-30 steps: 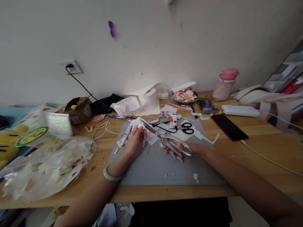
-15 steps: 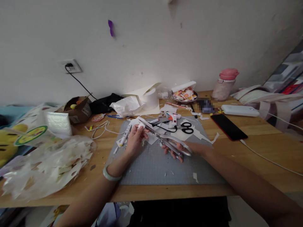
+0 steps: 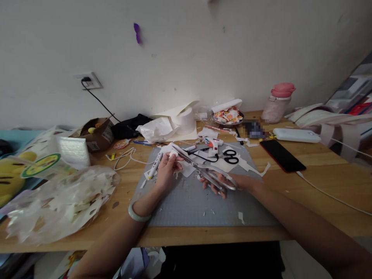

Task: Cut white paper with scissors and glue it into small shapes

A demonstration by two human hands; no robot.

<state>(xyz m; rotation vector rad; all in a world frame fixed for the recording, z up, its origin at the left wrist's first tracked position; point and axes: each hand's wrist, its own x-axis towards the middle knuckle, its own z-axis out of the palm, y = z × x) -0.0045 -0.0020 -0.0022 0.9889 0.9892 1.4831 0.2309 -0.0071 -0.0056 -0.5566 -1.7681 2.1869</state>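
A pair of silver shears (image 3: 198, 166) hangs over a grey cutting mat (image 3: 192, 211), its tips right beside a small white piece (image 3: 173, 154), as I watch from afar through the head camera. The news here is how little changes: both hands keep nearly the same pose. That suggests to me a careful pause or a very fine snip at one spot, with the work on that piece unfinished. The left hand (image 3: 167, 170) pinches the piece between thumb and fingers, lifted above the mat's far half. The right hand (image 3: 222, 180) is wrapped around the shears' handles, its fingertips showing below them. I cannot tell from this angle whether the blades are parted or closed, nor whether they bite into the piece or only lie against it. Set against the picture from half a second ago, the whole view sits slightly to the right, which I put down to a small turn of the head. Nothing on the table (image 3: 328, 174) appears to move with it: the black-handled scissors (image 3: 230, 155) lie just beside the glue gun (image 3: 214, 146), the paper scraps (image 3: 252, 167) stay scattered across the mat's right side, and the white pen-shaped tool (image 3: 155, 165) rests near the left hand.
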